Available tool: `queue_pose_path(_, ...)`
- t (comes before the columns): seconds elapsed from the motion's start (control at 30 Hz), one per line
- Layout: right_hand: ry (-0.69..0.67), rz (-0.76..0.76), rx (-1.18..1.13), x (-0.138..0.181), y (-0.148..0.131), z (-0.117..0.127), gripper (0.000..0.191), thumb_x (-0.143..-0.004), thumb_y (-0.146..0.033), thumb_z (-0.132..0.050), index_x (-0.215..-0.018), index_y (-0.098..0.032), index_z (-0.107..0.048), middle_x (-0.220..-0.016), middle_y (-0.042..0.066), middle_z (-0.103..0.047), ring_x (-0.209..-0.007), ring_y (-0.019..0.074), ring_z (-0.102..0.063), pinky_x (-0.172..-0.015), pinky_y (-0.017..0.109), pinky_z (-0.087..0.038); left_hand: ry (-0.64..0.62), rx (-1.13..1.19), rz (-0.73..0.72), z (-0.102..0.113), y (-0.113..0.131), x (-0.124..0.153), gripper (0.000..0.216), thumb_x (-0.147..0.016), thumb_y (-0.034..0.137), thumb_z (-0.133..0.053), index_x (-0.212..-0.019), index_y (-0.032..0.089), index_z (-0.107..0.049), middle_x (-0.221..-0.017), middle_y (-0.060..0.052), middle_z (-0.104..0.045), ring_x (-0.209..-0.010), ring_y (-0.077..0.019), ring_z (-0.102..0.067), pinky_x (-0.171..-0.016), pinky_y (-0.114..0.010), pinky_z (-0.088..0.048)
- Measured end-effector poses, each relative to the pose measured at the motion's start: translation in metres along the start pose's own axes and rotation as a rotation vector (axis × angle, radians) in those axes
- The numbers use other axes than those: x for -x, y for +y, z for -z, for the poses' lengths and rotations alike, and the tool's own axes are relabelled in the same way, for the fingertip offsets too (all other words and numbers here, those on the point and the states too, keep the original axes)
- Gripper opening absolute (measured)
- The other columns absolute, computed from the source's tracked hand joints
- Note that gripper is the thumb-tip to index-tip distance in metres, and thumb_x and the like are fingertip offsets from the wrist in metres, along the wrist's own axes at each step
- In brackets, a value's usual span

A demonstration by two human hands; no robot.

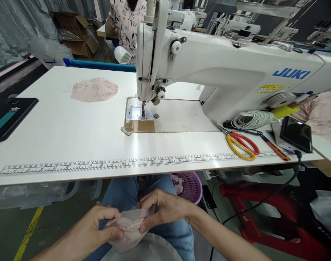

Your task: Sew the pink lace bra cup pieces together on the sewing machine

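A piece of pale pink, sheer fabric (pixel 128 225) with a dotted band is stretched between my two hands, low over my lap. My left hand (pixel 104 226) pinches its left side between thumb and fingers. On the right side, my right hand (pixel 161 210) grips the same fabric with the thumb pressed on top. Both hands are below the front edge of the white sewing table (pixel 73 145). Beyond them stands a white sewing machine (pixel 230 69), its presser foot (pixel 143 108) over the needle plate. Another pink fabric piece (pixel 94 90) lies flat on the table's left part.
Scissors (pixel 240 143), a seam ripper (pixel 275 148), coiled white cord (pixel 252 119) and a phone (pixel 296 134) lie at right. A dark phone-like case (pixel 13 117) is at left. Below are a purple basket (pixel 191 186) and a red stand (pixel 263 214). A person (pixel 125 29) is behind the table.
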State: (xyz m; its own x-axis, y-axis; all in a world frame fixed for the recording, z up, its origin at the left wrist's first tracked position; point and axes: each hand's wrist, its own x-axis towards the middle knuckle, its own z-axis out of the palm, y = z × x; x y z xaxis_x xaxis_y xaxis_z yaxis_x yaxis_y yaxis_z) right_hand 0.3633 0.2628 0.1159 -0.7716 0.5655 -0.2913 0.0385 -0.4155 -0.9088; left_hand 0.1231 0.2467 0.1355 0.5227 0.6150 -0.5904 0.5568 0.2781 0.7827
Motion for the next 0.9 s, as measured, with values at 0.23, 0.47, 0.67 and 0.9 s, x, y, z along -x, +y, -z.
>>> queue_pose_path(0.23, -0.034, 0.061, 0.008, -0.002, 0.001, 0.0, 0.048, -0.056, -0.053, -0.085, -0.071, -0.01, -0.071, -0.068, -0.003, -0.057, -0.062, 0.0074, -0.052, -0.054, 0.018, -0.037, -0.144, 0.346, -0.042, 0.0, -0.01, -0.003, 0.042, -0.076, 0.057, -0.071, -0.077, 0.015, -0.072, -0.062, 0.004, -0.042, -0.061, -0.0114, -0.031, -0.056, -0.022, -0.022)
queue_pose_path(0.47, -0.029, 0.127, 0.041, 0.002, -0.001, 0.001, 0.046, -0.061, -0.054, -0.082, -0.074, -0.01, -0.072, -0.07, -0.003, -0.057, -0.062, 0.0076, -0.053, -0.054, 0.018, -0.04, -0.143, 0.527, 0.04, 0.0, -0.007, -0.001, 0.045, -0.071, 0.061, -0.075, -0.08, 0.017, -0.077, -0.072, -0.004, -0.068, -0.068, -0.0162, -0.055, -0.064, -0.022, -0.038)
queue_pose_path(0.67, -0.037, 0.197, 0.116, 0.006, -0.007, 0.001, 0.044, -0.068, -0.053, -0.079, -0.072, -0.01, -0.069, -0.069, -0.003, -0.055, -0.059, 0.0066, -0.05, -0.052, 0.018, -0.038, -0.165, 0.546, 0.038, 0.005, 0.002, 0.004, 0.04, -0.077, 0.056, -0.073, -0.087, 0.017, -0.076, -0.084, -0.007, -0.074, -0.08, -0.0205, -0.065, -0.071, -0.024, -0.046)
queue_pose_path(0.9, 0.003, 0.189, 0.225, 0.01, -0.008, -0.001, 0.041, -0.07, -0.052, -0.078, -0.07, -0.013, -0.066, -0.069, -0.004, -0.052, -0.059, 0.0066, -0.046, -0.051, 0.018, -0.035, -0.193, 0.474, 0.079, 0.01, -0.002, 0.01, 0.051, -0.081, 0.058, -0.068, -0.122, 0.027, -0.065, -0.12, -0.007, -0.068, -0.115, -0.0294, -0.058, -0.1, -0.038, -0.045)
